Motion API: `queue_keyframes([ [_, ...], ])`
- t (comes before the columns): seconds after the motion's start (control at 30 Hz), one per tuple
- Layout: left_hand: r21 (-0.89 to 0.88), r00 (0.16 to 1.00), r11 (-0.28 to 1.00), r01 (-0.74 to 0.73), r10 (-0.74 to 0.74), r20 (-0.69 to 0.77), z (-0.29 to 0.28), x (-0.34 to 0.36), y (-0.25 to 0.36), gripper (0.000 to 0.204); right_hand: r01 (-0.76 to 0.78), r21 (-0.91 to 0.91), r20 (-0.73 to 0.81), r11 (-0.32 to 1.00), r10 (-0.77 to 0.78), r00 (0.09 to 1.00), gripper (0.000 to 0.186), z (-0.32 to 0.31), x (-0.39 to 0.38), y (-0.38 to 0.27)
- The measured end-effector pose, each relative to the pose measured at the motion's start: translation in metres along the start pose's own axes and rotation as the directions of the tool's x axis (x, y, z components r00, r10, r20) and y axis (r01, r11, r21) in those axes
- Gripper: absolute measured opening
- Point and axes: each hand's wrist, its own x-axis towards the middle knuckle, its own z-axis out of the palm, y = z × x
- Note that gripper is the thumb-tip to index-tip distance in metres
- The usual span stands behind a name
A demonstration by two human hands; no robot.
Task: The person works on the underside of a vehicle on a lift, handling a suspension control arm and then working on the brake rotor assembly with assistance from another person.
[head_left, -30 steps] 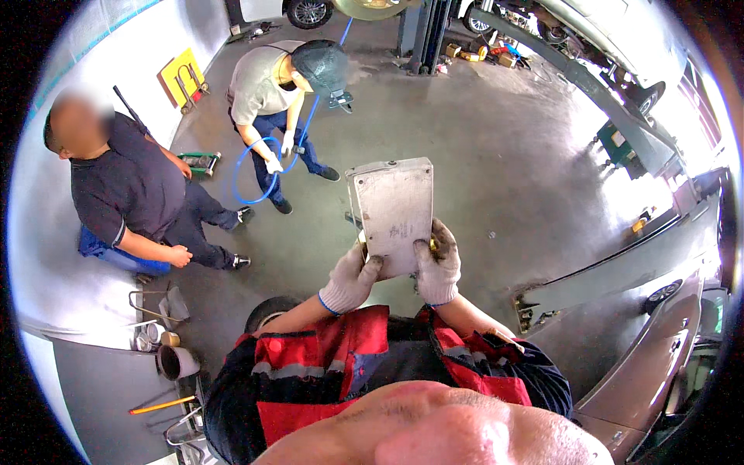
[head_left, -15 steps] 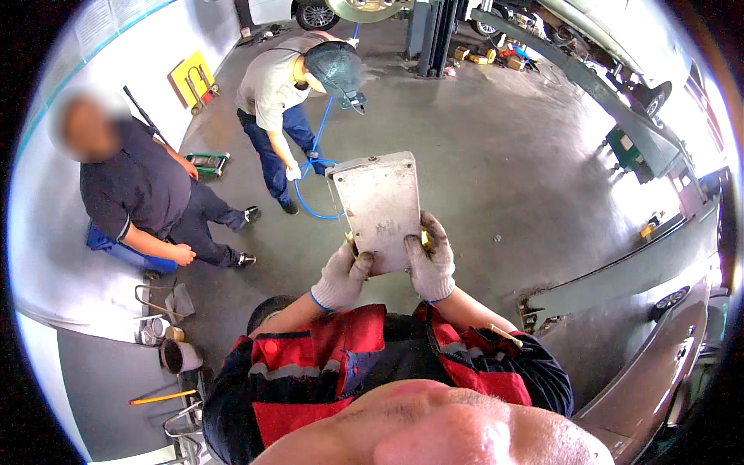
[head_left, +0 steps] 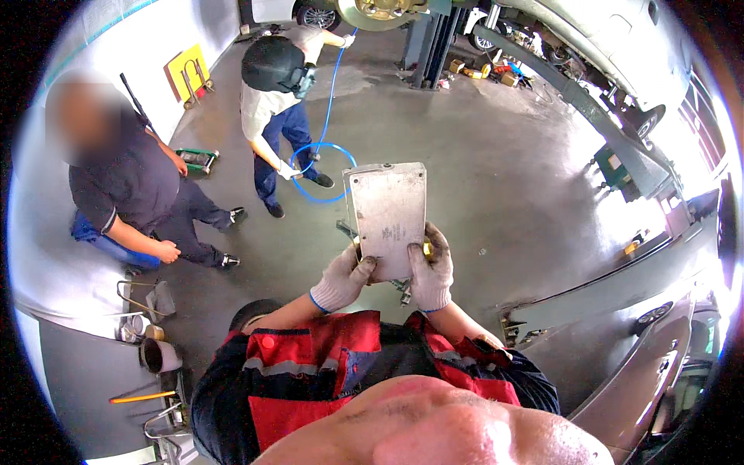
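A flat grey metal part (head_left: 387,217), like a shallow housing or cover with small holes near its far corners, is held up in front of my chest. It is wider at the far end and tapers toward me. My left hand (head_left: 346,277), in a stained white work glove, grips its near left edge with the thumb on the face. My right hand (head_left: 431,271), gloved alike, grips the near right edge. Small yellow bits show beside the fingers. The part's underside is hidden. Metal pieces (head_left: 404,292) show past its near edge; I cannot make out their kind.
A person in a dark cap (head_left: 273,66) holds a blue hose (head_left: 332,101) ahead. Another person in dark clothes (head_left: 128,186) is at the left. A raised car (head_left: 620,46) and a lift post (head_left: 432,46) are beyond; a brown car (head_left: 651,372) is near right.
The metal part sits slightly lower and more upright in the picture, still in both hands. The person with the hose has shifted left and raised one hand along it.
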Motion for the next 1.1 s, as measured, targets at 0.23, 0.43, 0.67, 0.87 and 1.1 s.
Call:
queue_keyframes([
  [0.23, -0.429, 0.972, 0.900, -0.081, -0.025, -0.235, 0.002, 0.026, -0.039, 0.038, 0.469, -0.450, 0.335, 0.760, -0.343, 0.878, 0.053, 0.005, 0.006, -0.027],
  [0.43, -0.455, 0.985, 0.875, -0.163, 0.118, -0.125, -0.023, 0.032, -0.029, 0.047, 0.388, -0.594, 0.258, 0.705, -0.290, 0.922, 0.062, 0.029, 0.007, -0.056],
  [0.67, -0.493, 0.958, 0.834, -0.247, 0.134, -0.254, -0.040, 0.038, -0.033, 0.051, 0.334, -0.589, 0.304, 0.736, -0.180, 0.935, 0.059, 0.051, 0.016, -0.057],
  [0.87, -0.353, 0.989, 0.935, -0.029, -0.023, -0.143, -0.062, 0.045, -0.048, 0.039, 0.617, -0.474, 0.347, 0.628, -0.510, 0.787, 0.066, 0.048, 0.024, -0.014],
  [1.1, -0.335, 0.992, 0.934, -0.127, 0.123, -0.031, -0.083, 0.055, -0.042, 0.059, 0.589, -0.513, 0.299, 0.625, -0.513, 0.805, 0.059, 0.061, 0.025, 0.003],
])
